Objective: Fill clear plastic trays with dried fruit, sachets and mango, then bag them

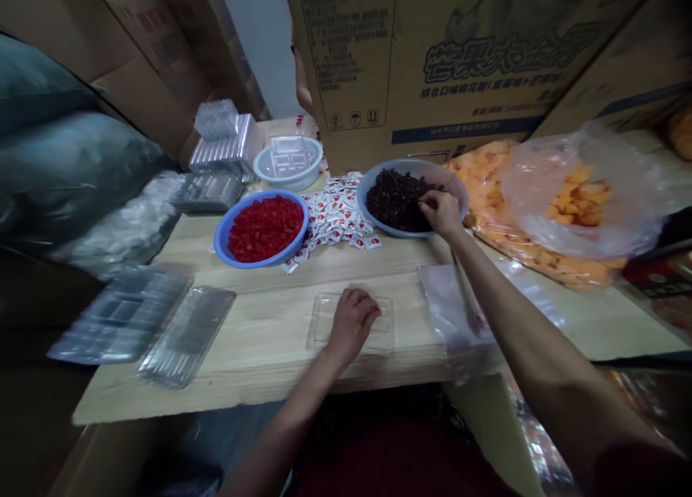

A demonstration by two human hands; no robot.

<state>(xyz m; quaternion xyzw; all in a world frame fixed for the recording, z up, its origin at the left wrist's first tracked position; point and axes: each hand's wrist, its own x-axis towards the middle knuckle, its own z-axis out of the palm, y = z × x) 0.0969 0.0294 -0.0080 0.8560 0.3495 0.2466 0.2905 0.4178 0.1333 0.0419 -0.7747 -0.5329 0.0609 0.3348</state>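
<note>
In the head view, the only one, the left hand (354, 320) is resting over a clear tray (323, 331), covering its middle. The tray is lying flat on the table (264, 331), its long axis running side to side, roughly along the front edge. The left hand's fingers are curling close together, with a red bit (374, 314) showing at their tips; whether they are clamping it, I cannot tell.

The right hand (440, 210) is reaching into the dark bowl (455, 185), its thumb and fingertips drawing together among the dark pieces (394, 194). Whether a piece is sitting between them, I cannot tell.

The main relation is running on a slant: from the right hand, the tray is lying nearer the body and to the left, with bare table between it and the dark bowl. The left hand is clearly the nearer one to the tray, the right to the dark bowl. The red bowl (220, 231) is standing beyond the tray and to its left, on the left hand's side, with sachets (338, 212) spreading between the two bowls.
</note>
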